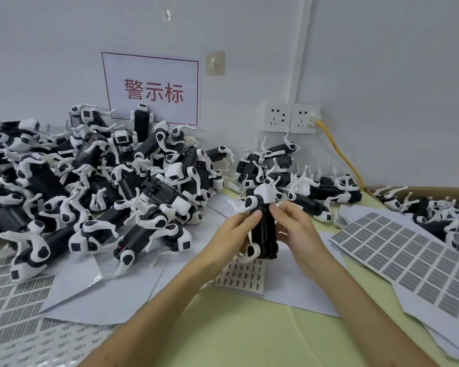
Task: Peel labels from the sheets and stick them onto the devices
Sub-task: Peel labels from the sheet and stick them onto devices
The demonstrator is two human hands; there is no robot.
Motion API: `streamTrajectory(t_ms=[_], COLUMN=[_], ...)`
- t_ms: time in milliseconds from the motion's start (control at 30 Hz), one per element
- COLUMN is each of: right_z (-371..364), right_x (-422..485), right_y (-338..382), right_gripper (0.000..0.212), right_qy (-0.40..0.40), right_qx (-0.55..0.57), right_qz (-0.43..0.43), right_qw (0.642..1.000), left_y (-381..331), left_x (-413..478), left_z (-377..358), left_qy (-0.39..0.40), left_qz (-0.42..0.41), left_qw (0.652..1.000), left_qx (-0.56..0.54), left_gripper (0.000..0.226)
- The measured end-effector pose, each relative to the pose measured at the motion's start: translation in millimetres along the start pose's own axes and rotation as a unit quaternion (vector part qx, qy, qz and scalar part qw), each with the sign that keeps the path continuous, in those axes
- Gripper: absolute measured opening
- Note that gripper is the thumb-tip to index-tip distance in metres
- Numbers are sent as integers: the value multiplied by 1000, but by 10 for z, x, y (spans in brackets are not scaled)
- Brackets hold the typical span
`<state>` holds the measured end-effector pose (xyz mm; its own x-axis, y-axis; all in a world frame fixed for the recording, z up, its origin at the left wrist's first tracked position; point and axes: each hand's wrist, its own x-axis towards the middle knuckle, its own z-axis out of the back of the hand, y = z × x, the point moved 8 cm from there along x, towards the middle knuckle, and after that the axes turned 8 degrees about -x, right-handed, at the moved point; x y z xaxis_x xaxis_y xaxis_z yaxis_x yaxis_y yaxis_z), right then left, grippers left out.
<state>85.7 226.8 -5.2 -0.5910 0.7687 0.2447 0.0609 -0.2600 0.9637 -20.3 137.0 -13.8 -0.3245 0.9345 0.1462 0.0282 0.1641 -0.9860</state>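
Matt black-and-white plastic devices [96, 178], glossy paper label sheets [408, 255], and a smooth pale-green table [236, 335].

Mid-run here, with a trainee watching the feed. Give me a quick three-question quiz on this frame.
1. True or false: the held device is lying on its side.
2. Where is the yellow cable plugged in? A) the left socket B) the right socket C) nowhere
3. How many hands grip the device?

Key: 1 false, it is held roughly upright. 2 B. 3 two, the left hand and the right hand.
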Motion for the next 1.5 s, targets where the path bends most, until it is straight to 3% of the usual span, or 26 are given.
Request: streamTrajectory(t_ms=[67,167,233,333,400,500,567,700,900,1067,1167,1333,1500], right_z=[2,-19,-35,48,141,176,138,9,47,163,175,130,113], right_x=[-10,-20,-5,28,53,55,48,39,30,23,22,18,-48], right_y=[29,82,107,68,-69,-334,-419,-421,-147,51,63,23,125], right_gripper=[34,8,22,20,21,38,43,48,40,42,41,27,32], right_qy=[11,21,23,-22,-53,-24,2,29,-33,-65,-76,-97,-149], right_qx=[11,-42,-91,-174,-287,-384,-366,-271,-222,-160,-189,-306,-392], right_qz=[7,36,59,63,31,-63,-97,-88,15,86,94,102,143], right_qw=[1000,998,994,982,956,921,925,958,974,981,975,942,896], left_y=[47,69,48,-9,-61,-10,23,47,-30,24,-3,-14,-36], left_x=[25,67,76,90,91,108,115,122,89,53,41,47,37], left_z=[46,128,213,389,506,601,595,577,552,420,307,263,226], left_qy=[-12,-21,-45,-74,-78,-93,-102,-104,-59,-6,48,62,64], left_qz=[29,50,64,60,46,66,78,75,57,109,107,94,84], left_qw=[999,995,986,961,944,938,932,935,948,943,934,936,926], left_qx=[-19,-86,-144,-258,-318,-328,-338,-331,-309,-316,-337,-335,-363], left_gripper=[29,43,51,47,36,18,10,19,37,40,43,44,44])
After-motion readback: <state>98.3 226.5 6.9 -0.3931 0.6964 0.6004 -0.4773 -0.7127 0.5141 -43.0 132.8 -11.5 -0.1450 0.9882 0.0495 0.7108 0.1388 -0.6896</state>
